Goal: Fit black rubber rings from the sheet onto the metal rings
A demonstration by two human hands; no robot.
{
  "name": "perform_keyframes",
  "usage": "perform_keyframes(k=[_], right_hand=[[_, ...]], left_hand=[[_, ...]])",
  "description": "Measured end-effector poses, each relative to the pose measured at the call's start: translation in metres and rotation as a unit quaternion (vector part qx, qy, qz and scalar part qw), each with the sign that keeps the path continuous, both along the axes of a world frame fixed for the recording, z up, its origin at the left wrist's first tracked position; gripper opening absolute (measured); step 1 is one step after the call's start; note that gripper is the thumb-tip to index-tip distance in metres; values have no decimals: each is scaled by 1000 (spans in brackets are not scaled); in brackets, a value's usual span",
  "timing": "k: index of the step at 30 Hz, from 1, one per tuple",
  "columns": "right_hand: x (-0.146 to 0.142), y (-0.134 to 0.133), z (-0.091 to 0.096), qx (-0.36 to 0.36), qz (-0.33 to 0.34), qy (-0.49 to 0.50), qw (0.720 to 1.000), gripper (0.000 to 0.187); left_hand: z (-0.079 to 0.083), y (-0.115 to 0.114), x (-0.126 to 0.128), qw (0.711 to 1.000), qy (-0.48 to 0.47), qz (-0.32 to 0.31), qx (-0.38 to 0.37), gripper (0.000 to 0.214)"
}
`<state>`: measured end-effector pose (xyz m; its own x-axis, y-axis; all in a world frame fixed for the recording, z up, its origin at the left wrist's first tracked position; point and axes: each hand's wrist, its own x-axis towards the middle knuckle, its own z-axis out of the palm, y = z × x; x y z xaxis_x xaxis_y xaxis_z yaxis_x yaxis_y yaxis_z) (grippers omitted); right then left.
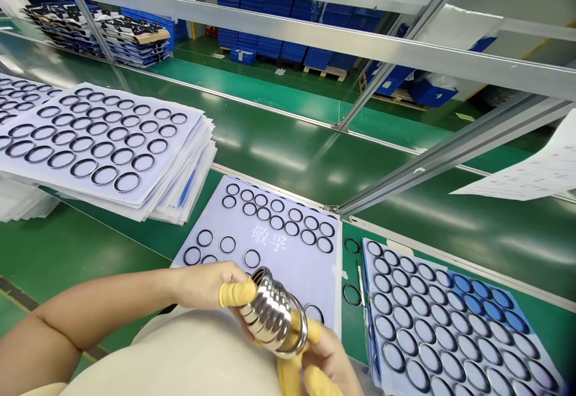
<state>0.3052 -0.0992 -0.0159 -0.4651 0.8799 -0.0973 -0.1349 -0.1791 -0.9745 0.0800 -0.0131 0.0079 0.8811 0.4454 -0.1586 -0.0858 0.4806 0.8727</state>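
My left hand [216, 285] and my right hand [321, 360], both wearing yellow finger cots, hold a curved stack of shiny metal rings [272, 315] between them. The left thumb presses on the stack's left end; the right fingers cup its right end from below. Under the hands lies a white sheet [288, 246] with black rings set on it in rows, partly filled. To the right a blue-backed sheet [450, 324] is covered with several silver-centred rings.
A tall pile of ring-filled sheets [103, 138] sits at left on the green bench [67, 246]. Loose black rings [351, 294] and a thin tool [360, 276] lie between the two sheets. Aluminium frame bars [441, 156] cross above. Blue crates [270, 0] stand beyond.
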Motion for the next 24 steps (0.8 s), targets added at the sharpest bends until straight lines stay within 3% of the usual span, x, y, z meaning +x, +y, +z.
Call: perform_keyframes(k=[3,7,11,17,24], right_hand=[[-10,1,1,-67,31,43,996,76],[-22,4,0,-108,89,113,984,71],[-22,4,-2,-101,102,106,984,69],[-28,8,4,-89,111,110,984,39],[-39,17,17,-4,68,55,996,47]], left_hand=[[5,3,3,997,17,-15,67,59],[15,7,5,993,37,-29,106,55],[18,13,2,986,70,-43,147,54],[21,21,-2,968,59,-82,231,57],[24,24,0,941,59,-74,326,61]])
